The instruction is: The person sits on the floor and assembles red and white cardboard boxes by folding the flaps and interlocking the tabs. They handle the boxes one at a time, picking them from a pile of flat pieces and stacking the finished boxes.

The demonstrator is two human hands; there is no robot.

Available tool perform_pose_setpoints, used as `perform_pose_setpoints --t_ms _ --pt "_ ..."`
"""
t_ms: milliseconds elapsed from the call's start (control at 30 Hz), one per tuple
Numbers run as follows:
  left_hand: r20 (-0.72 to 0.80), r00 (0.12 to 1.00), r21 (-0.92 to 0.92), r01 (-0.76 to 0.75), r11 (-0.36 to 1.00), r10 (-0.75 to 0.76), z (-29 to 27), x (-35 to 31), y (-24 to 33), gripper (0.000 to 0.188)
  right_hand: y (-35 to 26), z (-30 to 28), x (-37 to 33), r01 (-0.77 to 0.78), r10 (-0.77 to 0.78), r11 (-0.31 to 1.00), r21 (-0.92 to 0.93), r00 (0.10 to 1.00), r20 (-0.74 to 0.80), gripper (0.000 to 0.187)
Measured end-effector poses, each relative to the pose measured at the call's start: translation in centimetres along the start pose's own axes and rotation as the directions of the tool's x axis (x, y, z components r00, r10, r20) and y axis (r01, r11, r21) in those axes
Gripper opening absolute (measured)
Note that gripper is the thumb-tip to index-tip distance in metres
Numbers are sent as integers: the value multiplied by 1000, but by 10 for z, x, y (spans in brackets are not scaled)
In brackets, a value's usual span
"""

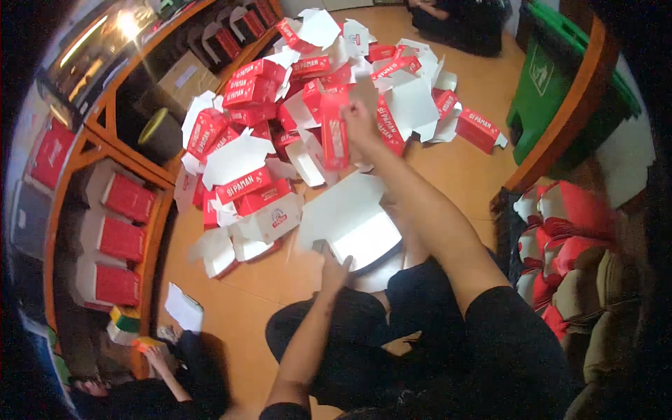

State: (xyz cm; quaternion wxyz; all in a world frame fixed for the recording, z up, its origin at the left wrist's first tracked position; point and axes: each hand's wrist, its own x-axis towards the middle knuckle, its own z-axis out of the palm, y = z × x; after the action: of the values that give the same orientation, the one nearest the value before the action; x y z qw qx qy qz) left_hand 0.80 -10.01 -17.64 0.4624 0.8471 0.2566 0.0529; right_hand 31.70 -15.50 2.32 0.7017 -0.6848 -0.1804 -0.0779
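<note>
In my lap area lies an open carton with a bright white inside and its lid flap tipped up. My left hand grips the carton's near left edge, thumb on the inside. My right hand is stretched forward over the pile, its fingers closed at the edge of a red carton that looks blurred. Around and beyond it spreads a big heap of red and white folded cartons, many with lids standing open. How the right fingers sit on the carton is partly hidden.
Wooden shelves with stacked red cartons line the left. A green bin stands at the far right, with stacks of flat cartons nearer. One person's hand shows at lower left; another person sits at the back.
</note>
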Motion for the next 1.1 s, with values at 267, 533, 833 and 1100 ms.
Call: perform_pose_setpoints --t_ms 267,533,833,1100 --pt "-331 934 -388 -264 883 134 -115 -55 102 76 -134 -53 -139 977 -686 203 -72 194 701 12" --pt "-369 860 -860 -171 481 -353 -149 -87 142 52 -127 -63 -217 905 -619 394 161 132 775 20" --pt "-436 895 -756 -307 578 -94 -136 -77 108 41 -113 -66 -192 -55 34 998 20 823 567 47" --pt "-515 851 -749 -389 536 -103 -134 -65 169 60 -110 -75 -200 146 -74 983 -110 867 494 32"
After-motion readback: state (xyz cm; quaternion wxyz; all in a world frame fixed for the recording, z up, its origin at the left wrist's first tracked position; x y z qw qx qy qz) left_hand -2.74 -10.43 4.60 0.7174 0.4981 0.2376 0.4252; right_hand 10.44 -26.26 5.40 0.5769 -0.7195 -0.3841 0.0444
